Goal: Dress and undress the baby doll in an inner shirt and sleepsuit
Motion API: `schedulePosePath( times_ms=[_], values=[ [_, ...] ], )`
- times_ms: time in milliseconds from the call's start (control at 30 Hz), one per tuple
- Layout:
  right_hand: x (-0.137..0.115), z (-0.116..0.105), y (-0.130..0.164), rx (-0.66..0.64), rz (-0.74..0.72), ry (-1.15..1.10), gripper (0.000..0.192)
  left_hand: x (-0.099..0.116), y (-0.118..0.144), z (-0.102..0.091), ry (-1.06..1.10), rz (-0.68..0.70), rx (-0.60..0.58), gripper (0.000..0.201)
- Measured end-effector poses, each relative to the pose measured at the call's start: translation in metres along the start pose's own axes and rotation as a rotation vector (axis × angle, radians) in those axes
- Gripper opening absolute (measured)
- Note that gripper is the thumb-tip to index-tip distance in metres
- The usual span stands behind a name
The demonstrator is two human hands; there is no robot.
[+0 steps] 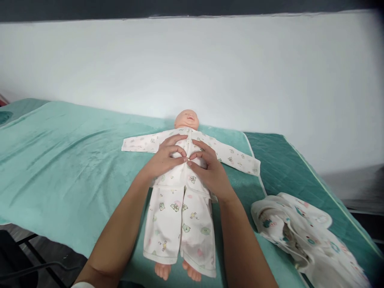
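- Centrally, the thumb and forefinger tips of both hands meet at one spot on the front placket of the doll's jacket (180,170), pinching the cloth there; whether a snap or button sits between them is too small to tell.
- Left hand (166,157): fingers curled and lying on the doll's chest, thumb and index nipped together on the placket edge.
- Right hand (210,168): same posture mirrored, fingers arched over the chest, thumb and index closed on the opposite edge. The two hands touch at the fingertips.
- Both bare forearms run from the lower edge of view up to the chest, one along each side of the doll's trousers (180,224).
- Baby doll (187,119): on its back, head toward the wall, jacket sleeves spread flat left and right, bare feet near the table's front edge.
- Clothing is white with small animal prints.
- Surface: a light teal towel (60,168) covers most of the table, lightly creased; a darker teal quilted pad (279,160) shows at the right.
- Room: plain white wall (210,68) directly behind the table; dark floor and a black frame visible lower left.
- Other items: a crumpled pile of printed white cloth (300,236) lies on the pad, right of the right forearm, apart from the doll.
- Obstruction: the hands cover the middle of the jacket front.
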State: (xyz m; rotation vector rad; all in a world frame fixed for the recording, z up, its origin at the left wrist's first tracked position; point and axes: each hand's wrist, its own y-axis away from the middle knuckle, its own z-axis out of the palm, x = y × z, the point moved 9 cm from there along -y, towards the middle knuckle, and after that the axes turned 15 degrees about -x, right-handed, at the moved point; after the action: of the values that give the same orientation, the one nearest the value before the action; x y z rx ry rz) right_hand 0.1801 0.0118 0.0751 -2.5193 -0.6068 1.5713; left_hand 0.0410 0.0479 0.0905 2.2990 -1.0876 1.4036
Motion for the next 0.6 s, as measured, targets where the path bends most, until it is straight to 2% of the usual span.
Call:
schedulePosePath(
  times_ms=[400, 600],
  values=[
    [0.0011, 0.0006, 0.0013, 0.098, 0.051, -0.022, 0.004, -0.0031, -0.0014, -0.0012, 0.078, 0.074, -0.011, 0.013],
    [0.0017, -0.0010, 0.0019, 0.133, 0.081, -0.040, 0.004, -0.0052, -0.0028, -0.0011, 0.055, 0.069, -0.080, 0.017]
  ],
)
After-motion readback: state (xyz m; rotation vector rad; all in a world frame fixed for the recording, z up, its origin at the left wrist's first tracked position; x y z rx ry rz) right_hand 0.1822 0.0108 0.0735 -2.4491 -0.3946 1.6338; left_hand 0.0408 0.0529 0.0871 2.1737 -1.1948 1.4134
